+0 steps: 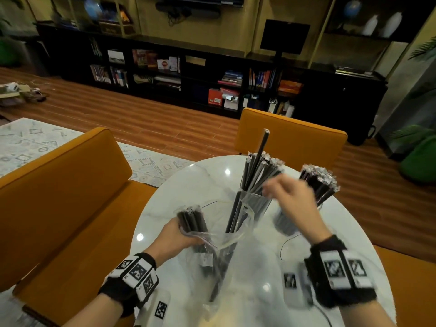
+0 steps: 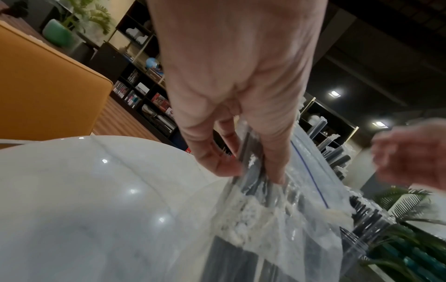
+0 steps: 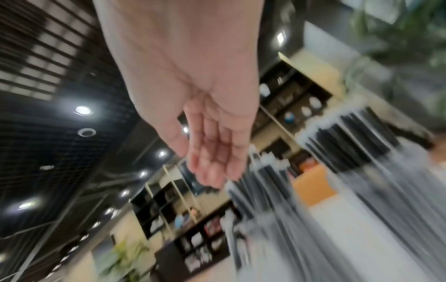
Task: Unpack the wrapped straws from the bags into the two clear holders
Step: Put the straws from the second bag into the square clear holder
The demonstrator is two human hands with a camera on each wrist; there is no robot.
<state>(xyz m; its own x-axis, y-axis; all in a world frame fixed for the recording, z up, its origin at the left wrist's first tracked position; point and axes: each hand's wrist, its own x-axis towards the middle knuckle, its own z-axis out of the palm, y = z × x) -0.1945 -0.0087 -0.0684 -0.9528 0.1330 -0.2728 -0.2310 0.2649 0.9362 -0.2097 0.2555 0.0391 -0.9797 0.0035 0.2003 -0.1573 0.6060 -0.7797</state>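
Note:
My left hand point(image 1: 186, 230) grips a bundle of black wrapped straws point(image 1: 192, 219) together with the clear zip bag point(image 1: 232, 253) lying on the table. In the left wrist view its fingers point(image 2: 217, 164) and thumb pinch the straws point(image 2: 251, 152) through the bag point(image 2: 277, 213). The middle clear holder point(image 1: 256, 205) holds many straws, one sticking up high point(image 1: 264, 147). My right hand point(image 1: 278, 191) hovers blurred above it, fingers relaxed and empty. It partly hides the right holder point(image 1: 284, 224), which is packed with straws point(image 1: 318, 182). The right wrist view shows the right hand point(image 3: 212, 171) and both bunches point(image 3: 263, 183).
The round white marble table point(image 1: 179, 190) has orange chairs point(image 1: 290, 138) at the far side and an orange bench point(image 1: 59, 185) on the left. A small marked device point(image 1: 292, 285) with a cable lies near my right wrist.

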